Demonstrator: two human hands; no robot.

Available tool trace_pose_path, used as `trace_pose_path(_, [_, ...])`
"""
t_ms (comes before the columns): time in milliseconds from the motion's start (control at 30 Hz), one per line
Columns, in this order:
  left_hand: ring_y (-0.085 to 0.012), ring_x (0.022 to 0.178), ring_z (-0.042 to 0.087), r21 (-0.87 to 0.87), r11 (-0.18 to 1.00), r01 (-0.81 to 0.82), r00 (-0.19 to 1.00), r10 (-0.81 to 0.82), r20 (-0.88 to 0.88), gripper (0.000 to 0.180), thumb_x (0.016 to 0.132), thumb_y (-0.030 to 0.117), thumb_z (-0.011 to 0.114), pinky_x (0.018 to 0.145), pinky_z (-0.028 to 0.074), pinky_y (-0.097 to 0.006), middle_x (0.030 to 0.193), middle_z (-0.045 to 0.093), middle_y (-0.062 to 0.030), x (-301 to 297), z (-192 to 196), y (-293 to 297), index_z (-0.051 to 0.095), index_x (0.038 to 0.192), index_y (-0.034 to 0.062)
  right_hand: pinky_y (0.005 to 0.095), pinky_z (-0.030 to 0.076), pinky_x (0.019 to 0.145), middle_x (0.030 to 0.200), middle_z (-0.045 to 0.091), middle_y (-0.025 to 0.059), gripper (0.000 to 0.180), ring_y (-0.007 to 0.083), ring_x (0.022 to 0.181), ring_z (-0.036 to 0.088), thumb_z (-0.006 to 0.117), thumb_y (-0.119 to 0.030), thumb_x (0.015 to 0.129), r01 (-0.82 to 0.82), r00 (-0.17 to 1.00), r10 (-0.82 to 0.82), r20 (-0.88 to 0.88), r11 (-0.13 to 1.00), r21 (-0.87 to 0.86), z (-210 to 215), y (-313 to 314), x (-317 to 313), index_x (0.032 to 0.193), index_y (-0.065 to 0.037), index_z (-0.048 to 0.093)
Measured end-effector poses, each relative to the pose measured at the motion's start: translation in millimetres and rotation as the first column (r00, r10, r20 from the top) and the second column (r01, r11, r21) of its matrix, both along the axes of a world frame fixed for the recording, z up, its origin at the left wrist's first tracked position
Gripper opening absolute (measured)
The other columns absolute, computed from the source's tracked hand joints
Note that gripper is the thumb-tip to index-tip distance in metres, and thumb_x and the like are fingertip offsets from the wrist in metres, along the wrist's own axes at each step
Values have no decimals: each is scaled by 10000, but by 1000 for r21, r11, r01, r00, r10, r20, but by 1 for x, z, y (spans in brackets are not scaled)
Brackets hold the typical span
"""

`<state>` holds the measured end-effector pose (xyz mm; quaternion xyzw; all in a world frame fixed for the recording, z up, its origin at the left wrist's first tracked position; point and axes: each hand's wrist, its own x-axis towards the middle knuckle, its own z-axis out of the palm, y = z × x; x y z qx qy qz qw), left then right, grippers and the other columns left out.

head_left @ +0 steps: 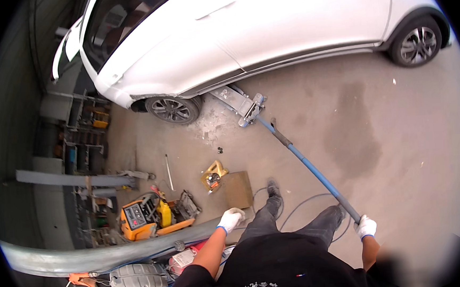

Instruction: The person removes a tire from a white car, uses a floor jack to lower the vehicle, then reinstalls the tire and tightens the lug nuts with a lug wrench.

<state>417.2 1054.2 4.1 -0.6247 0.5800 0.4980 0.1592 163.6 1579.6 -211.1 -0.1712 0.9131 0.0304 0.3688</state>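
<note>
My right hand, in a white work glove, is closed round the lower end of a long blue jack handle. The handle slopes up and left to a grey floor jack, whose front reaches under the sill of a white car. What the jack's far end touches is hidden under the body. The car's left wheel is close to the jack. My left hand, gloved too, hangs in front of my left hip near a brown cardboard box. Its fingers are curled, and I cannot make out anything in them.
An orange machine with a control panel stands left of my feet. A yellow tool case lies past the box. A dark cable winds round my shoes. A thick grey pipe and a hose reel are lower left; metal racks stand farther back.
</note>
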Motion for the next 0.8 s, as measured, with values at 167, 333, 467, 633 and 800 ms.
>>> trace_pose_path(167, [-110, 533, 520, -39, 997, 65, 993, -61, 101, 218, 769, 29, 554, 461, 405, -256, 785, 677, -62, 15, 6, 28, 673, 951, 27, 452, 564, 714, 805, 712, 151, 323, 336, 787, 712, 711, -367, 783, 90, 996, -91, -4, 992, -83, -83, 30, 9, 912, -83, 631])
trace_pose_path(333, [-113, 512, 520, 10, 992, 124, 991, -124, 46, 224, 764, 23, 567, 425, 389, -268, 795, 676, -71, -1, -5, 26, 657, 970, 20, 459, 559, 710, 793, 706, 161, 320, 346, 778, 707, 719, -354, 773, 110, 993, -112, -27, 991, -83, -47, 20, 12, 904, -76, 628])
trace_pose_path(467, [-112, 553, 537, 118, 988, 96, 995, -91, -46, 238, 778, 34, 538, 450, 397, -263, 824, 692, -81, 2, 0, 23, 669, 977, 35, 470, 553, 688, 780, 698, 172, 320, 360, 750, 699, 703, -334, 769, -4, 1000, 3, -8, 992, -127, 74, -29, 17, 905, -61, 607])
trace_pose_path(633, [-139, 536, 539, 155, 962, 224, 963, -194, -187, 185, 738, 56, 601, 496, 433, -292, 710, 654, -56, -58, -7, -18, 687, 900, 28, 480, 547, 655, 756, 689, 183, 309, 373, 708, 691, 685, -313, 768, -105, 984, 82, -158, 983, -150, 287, -139, -3, 891, -46, 590])
trace_pose_path(800, [-119, 553, 531, 181, 965, 191, 966, -152, -211, 202, 753, 77, 580, 465, 408, -285, 752, 671, -42, -72, -39, -64, 685, 925, 62, 475, 549, 635, 715, 687, 178, 301, 370, 679, 690, 696, -316, 762, -182, 967, 159, -201, 978, -99, 420, -245, -44, 843, -37, 618])
